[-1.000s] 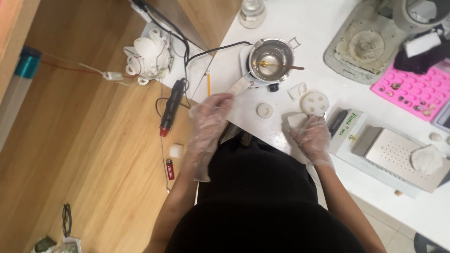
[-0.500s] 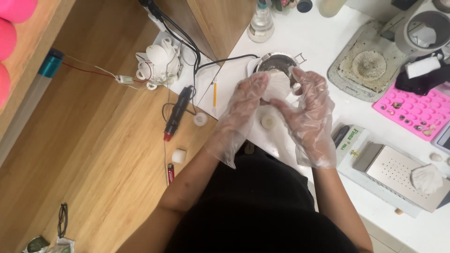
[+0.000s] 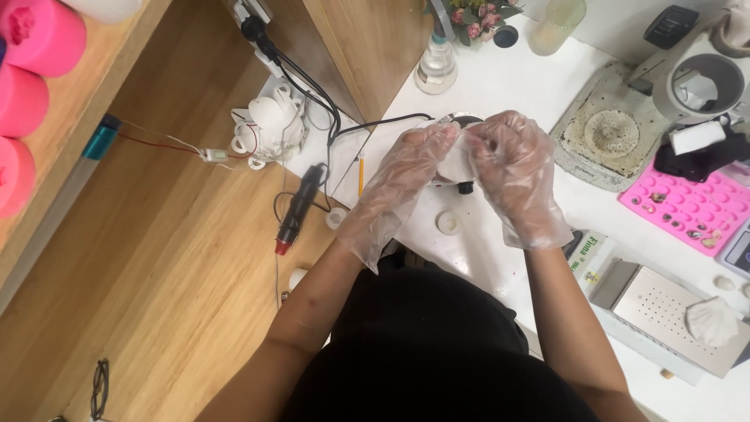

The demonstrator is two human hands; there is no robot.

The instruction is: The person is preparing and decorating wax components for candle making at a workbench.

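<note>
Both your gloved hands are raised together just above frame centre, holding one small white round piece [image 3: 457,162] between them. Left hand [image 3: 406,176]: fingers curled onto the piece's left side. Right hand [image 3: 512,168]: fingertips pinched on its top and right edge. Both closed on it. The piece sits over the small metal pot [image 3: 466,119], of which only the rim shows behind the fingers; contents not visible.

Step in hand, as judged: you are working the white piece with your fingertips, peeling or pressing it. Which of the two cannot be told. The next move calls for a light, even pinch and keeping the piece over the worktop [image 3: 500,250], not over the pot mouth, if it is not meant to drop in.

Near field: your body fills the bottom centre. A small white disc [image 3: 448,223] lies on the worktop just below your hands. The worktop edge runs diagonally past your left forearm; beyond it is wooden floor [image 3: 156,273].

Left of the hands: a pencil [image 3: 360,173], a black pen-shaped tool with a red tip [image 3: 295,211] and black cables [image 3: 312,86] crowd the corner, so there is little room to swing left.

Right: a perforated metal tray [image 3: 664,309] carrying a white shell casting [image 3: 711,320], and farther up a pink mould [image 3: 687,205].

Far: a crusted grey scale [image 3: 605,134] and a glass flask [image 3: 436,66] just above the pot. The freest room is the bare strip directly below your hands.
</note>
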